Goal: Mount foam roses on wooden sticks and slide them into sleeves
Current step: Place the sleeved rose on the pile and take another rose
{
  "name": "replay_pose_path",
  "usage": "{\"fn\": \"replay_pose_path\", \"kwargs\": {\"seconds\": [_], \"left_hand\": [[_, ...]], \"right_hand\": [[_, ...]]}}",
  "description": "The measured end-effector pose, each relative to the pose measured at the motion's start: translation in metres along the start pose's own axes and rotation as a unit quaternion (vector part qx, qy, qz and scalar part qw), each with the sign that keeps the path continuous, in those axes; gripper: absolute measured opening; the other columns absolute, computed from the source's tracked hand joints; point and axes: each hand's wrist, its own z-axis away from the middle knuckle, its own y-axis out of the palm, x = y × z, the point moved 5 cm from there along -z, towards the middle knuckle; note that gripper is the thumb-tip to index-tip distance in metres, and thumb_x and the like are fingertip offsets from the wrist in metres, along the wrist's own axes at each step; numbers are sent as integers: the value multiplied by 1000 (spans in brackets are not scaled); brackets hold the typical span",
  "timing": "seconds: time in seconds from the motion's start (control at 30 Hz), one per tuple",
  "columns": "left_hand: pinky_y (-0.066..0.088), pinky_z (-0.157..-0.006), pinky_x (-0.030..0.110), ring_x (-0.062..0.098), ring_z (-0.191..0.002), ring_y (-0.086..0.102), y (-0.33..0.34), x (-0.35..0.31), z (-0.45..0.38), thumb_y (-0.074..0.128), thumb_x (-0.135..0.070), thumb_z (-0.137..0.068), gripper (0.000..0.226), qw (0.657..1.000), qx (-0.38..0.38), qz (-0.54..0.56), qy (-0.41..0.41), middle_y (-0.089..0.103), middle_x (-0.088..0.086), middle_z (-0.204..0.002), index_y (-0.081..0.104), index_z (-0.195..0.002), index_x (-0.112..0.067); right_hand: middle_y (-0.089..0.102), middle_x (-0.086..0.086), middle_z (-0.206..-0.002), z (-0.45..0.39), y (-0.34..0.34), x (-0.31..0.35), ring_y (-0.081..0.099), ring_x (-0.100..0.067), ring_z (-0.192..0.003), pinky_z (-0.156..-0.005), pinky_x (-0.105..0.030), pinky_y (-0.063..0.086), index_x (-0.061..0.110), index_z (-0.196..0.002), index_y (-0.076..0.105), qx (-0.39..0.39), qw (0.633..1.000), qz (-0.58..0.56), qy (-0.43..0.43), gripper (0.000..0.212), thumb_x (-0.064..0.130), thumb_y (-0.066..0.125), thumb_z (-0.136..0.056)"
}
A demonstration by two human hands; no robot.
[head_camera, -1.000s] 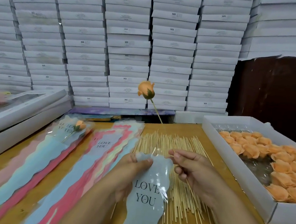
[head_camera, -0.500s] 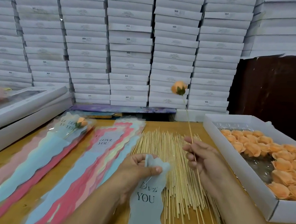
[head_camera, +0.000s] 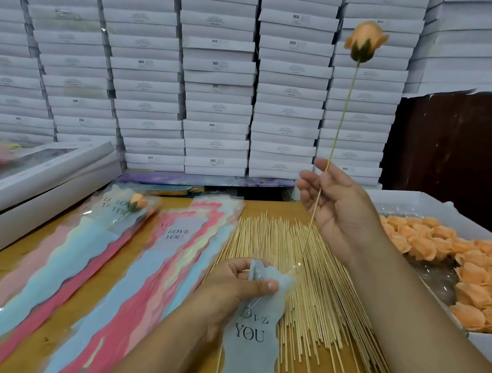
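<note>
My right hand (head_camera: 337, 207) pinches a thin wooden stick (head_camera: 339, 129) that carries an orange foam rose (head_camera: 364, 41) at its top, held nearly upright above the table. The stick's lower end points down at the mouth of a pale blue "LOVE YOU" sleeve (head_camera: 252, 340). My left hand (head_camera: 235, 287) grips that sleeve near its top edge. Under both hands lies a spread of bare wooden sticks (head_camera: 316, 289). A white box of orange foam roses (head_camera: 477, 268) sits at the right.
Stacks of empty blue and pink sleeves (head_camera: 128, 268) fan across the wooden table (head_camera: 20, 273); one at far left holds a finished rose (head_camera: 136, 201). White window boxes (head_camera: 38, 178) lie at the left. A wall of stacked white cartons (head_camera: 219, 72) fills the back.
My right hand has risen and swung right, lifting the rose on its stick higher and more upright. My left hand now holds the sleeve alone, pinched near its mouth.
</note>
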Motion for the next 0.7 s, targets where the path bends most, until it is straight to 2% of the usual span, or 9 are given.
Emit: {"fn": "replay_pose_path", "kwargs": {"seconds": [0.13,0.27,0.4,0.53,0.7], "left_hand": [[60,-69,39,35,-81,73,0,0,-1,85,-6,-68,53,1000,-1,4,10,75,24,-101,67,-117,-5],[60,-80,46,38,-87,73,-1,1,-3,78,-7,-81,34,1000,-4,11,22,73,26,-104,69,-113,-1],[59,-84,49,39,-91,73,-4,3,-4,73,-11,-88,22,1000,-15,6,20,74,24,-105,72,-109,-3],[60,-76,44,38,-88,74,-5,4,-4,74,-12,-87,14,1000,-20,-1,15,75,23,-101,74,-100,-6],[61,-75,45,39,-88,74,-5,5,-4,77,-11,-85,13,999,-26,-18,17,75,23,-100,75,-96,-5]], "right_hand": [[75,-11,-89,5,-9,-27,74,-18,-81,-68,-23,60,8,-110,63,-16,999,23,32,21,2,44,-103],[76,-14,-102,13,-22,-49,74,-24,-96,-76,-28,62,8,-116,63,-10,995,59,77,20,5,49,-101],[76,-11,-105,19,-30,-57,74,-23,-99,-73,-27,60,12,-118,63,4,988,114,101,22,8,52,-100],[77,-12,-101,16,-29,-47,75,-21,-88,-66,-25,59,13,-115,64,-9,989,129,68,20,9,51,-101],[78,-7,-92,7,-19,-10,75,-17,-83,-66,-23,59,15,-110,65,-17,988,150,-11,20,9,48,-103]]}}
